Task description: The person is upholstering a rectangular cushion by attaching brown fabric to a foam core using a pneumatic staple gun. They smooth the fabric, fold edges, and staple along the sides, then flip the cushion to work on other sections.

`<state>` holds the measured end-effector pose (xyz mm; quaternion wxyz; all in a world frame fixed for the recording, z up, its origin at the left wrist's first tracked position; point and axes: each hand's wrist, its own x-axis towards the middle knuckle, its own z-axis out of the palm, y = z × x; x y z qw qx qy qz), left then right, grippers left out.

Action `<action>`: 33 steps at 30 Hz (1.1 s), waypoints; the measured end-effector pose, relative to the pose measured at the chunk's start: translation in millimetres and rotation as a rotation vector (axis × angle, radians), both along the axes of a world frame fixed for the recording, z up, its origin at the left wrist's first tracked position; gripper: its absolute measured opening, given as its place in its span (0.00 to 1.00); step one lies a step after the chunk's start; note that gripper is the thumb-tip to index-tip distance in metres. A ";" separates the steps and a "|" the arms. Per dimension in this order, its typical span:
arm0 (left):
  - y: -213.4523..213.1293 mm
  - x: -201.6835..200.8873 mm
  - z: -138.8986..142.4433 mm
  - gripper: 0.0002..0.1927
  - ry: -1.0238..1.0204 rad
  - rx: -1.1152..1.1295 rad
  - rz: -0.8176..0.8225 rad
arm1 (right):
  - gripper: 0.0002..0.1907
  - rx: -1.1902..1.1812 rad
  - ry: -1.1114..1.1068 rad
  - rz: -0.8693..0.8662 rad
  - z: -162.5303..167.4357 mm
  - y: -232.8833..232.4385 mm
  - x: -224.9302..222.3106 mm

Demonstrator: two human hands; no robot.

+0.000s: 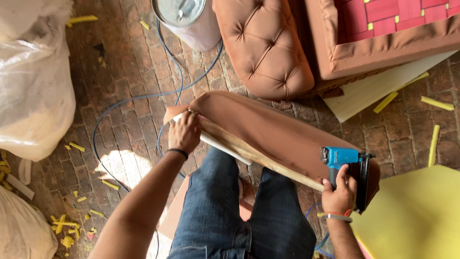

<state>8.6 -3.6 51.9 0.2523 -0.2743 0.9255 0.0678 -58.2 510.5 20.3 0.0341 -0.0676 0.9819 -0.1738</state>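
A brown upholstered panel [282, 132] lies slantwise across the person's knees, its fabric-covered face turned away and a bare wooden frame edge [258, 156] running along the near side. The left hand [184, 132] grips the upper left end of the panel, fingers clenched over the folded fabric and a strip of white foam [223, 146] at the corner. At the opposite, lower right end, the right hand [340, 192] is wrapped around the handle of a blue pneumatic staple gun [350, 165], whose nose sits against the wood edge just above the fist. A blue air hose [143, 98] loops over the brick floor [129, 57] beyond the left hand. A tufted brown cushion [263, 45] rests just past the panel, and yellow foam [412, 216] lies beside the right wrist.
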 end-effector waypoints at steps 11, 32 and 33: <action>-71.0 13.2 -8.8 0.42 0.616 0.357 0.113 | 0.42 0.268 0.025 -0.071 -16.9 -10.5 -6.0; -78.0 -44.2 -22.7 0.10 0.237 0.352 -0.446 | 0.41 0.225 0.037 -0.151 -12.3 -50.6 21.2; -76.0 -44.3 -20.3 0.09 0.258 0.366 -0.407 | 0.40 0.272 0.070 -0.115 -5.2 -59.4 12.8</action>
